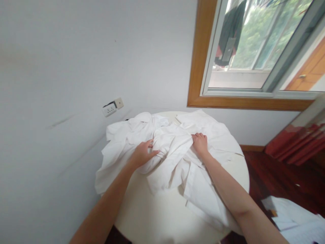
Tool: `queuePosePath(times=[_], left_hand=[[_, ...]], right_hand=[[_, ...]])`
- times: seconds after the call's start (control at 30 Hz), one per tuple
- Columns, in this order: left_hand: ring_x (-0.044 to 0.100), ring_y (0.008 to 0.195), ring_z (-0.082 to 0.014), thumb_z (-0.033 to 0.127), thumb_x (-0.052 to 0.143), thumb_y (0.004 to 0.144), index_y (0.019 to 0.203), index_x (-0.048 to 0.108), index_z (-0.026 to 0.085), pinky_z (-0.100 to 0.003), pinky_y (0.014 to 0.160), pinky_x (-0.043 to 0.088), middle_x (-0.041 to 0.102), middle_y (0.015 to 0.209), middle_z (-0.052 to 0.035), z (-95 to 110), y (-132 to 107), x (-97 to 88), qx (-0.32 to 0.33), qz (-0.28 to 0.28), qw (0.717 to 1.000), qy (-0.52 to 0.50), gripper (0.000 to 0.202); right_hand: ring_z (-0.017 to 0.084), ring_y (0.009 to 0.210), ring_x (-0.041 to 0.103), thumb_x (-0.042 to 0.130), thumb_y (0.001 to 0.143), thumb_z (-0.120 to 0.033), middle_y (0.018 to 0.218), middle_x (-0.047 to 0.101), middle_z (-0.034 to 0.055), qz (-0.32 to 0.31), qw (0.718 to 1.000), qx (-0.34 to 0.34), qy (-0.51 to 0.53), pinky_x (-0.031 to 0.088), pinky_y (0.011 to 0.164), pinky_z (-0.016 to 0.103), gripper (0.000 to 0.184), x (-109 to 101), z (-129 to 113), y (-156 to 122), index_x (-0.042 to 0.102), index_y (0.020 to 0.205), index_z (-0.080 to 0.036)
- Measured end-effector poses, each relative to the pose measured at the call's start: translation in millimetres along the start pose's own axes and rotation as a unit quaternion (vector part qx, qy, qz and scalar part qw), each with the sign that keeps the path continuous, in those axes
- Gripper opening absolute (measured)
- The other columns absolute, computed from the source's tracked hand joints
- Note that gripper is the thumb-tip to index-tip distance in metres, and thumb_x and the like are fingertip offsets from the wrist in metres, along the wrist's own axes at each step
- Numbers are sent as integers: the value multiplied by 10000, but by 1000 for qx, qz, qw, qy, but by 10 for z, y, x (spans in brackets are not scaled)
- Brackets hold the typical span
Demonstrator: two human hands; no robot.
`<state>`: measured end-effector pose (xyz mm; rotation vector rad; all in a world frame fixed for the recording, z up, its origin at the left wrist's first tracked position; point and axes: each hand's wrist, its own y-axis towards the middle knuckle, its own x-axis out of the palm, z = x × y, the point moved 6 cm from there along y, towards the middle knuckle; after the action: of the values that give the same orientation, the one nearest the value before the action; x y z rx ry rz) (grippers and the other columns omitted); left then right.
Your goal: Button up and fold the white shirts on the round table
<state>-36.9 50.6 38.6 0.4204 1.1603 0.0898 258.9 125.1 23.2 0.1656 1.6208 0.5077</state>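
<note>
A heap of crumpled white cloth (175, 152) covers most of a round white table (157, 213). My left hand (142, 153) lies on the cloth's left side with its fingers pinching a fold. My right hand (200, 143) is closed on a bunched ridge of the same cloth a little to the right. Both forearms reach in from the bottom of the view. Part of the cloth hangs over the table's left edge, next to the wall.
A grey wall with a power socket (109, 109) stands close behind the table. A wood-framed window (243, 54) is at the upper right. Dark wooden floor (276, 179), a red object and some white cloth (297, 217) lie to the right.
</note>
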Motion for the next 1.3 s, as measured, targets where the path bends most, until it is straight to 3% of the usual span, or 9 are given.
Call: queuePosePath(times=[0.1, 0.3, 0.43, 0.53, 0.67, 0.8, 1.0, 1.17, 1.3], left_hand=[[616, 998, -246, 573, 655, 709, 1355, 420, 175, -351, 858, 474, 659, 1111, -98, -88, -101, 150, -37, -28, 997, -67, 795], [597, 1069, -247, 432, 583, 789, 1349, 434, 135, -334, 850, 488, 598, 1247, -122, 20, -39, 288, -85, 23, 990, -106, 651], [570, 1033, -246, 233, 507, 794, 1314, 496, 169, -368, 887, 453, 638, 1110, -100, 216, 31, 105, -33, 53, 998, -11, 524], [523, 997, -296, 195, 494, 803, 1242, 587, 213, -446, 886, 390, 620, 921, -109, 339, 110, -246, 14, 79, 988, 135, 450], [473, 1014, -319, 218, 466, 842, 1205, 621, 242, -472, 862, 342, 559, 946, -126, 330, 184, -647, 11, 160, 963, 215, 396], [488, 990, -309, 343, 490, 843, 1250, 568, 164, -428, 830, 361, 565, 1052, -148, 154, 101, -541, -23, 169, 959, 227, 452], [535, 898, -312, 649, 436, 807, 967, 643, 166, -398, 748, 396, 618, 885, -122, -186, -137, -277, -90, 57, 964, 242, 549], [533, 874, -297, 494, 487, 823, 845, 606, 179, -398, 754, 423, 585, 880, -123, -175, -121, -269, -67, 37, 970, 232, 337], [519, 968, -300, 292, 522, 782, 948, 573, 171, -418, 853, 435, 553, 985, -137, -46, 6, -551, -39, 154, 972, 173, 211]], right_hand=[[265, 983, 496, 401, 927, -172, 1017, 641, 129, 2, 1000, 3, 3, 288, 791, 376, 316, 23, -2, -7, 634, 1137, -211], [261, 987, 500, 400, 928, -178, 1016, 644, 121, -2, 1000, 3, -1, 287, 794, 377, 316, 54, 7, -28, 633, 1137, -217], [265, 997, 499, 396, 922, -175, 1019, 638, 128, -6, 1000, 19, -3, 289, 801, 378, 323, 79, 60, -36, 635, 1135, -215], [268, 1013, 498, 389, 921, -167, 1034, 631, 139, -13, 999, 38, 1, 291, 810, 376, 334, 91, 116, -37, 631, 1147, -205], [260, 1031, 491, 390, 926, -180, 1058, 624, 134, -23, 999, 38, 6, 296, 826, 364, 333, 90, 122, -36, 617, 1168, -203], [247, 1034, 490, 385, 933, -193, 1063, 622, 114, -28, 999, 41, 1, 300, 829, 352, 325, 86, 107, -40, 620, 1155, -224], [251, 1024, 492, 368, 939, -199, 1064, 617, 117, -31, 999, 40, -6, 303, 816, 353, 331, 113, 93, -41, 619, 1152, -232], [253, 1016, 496, 373, 936, -191, 1048, 622, 114, -28, 999, 39, -7, 310, 809, 355, 324, 130, 95, -41, 622, 1141, -222], [251, 1022, 500, 374, 934, -184, 1060, 623, 120, -37, 998, 39, -12, 317, 813, 355, 327, 128, 84, -49, 617, 1152, -213]])
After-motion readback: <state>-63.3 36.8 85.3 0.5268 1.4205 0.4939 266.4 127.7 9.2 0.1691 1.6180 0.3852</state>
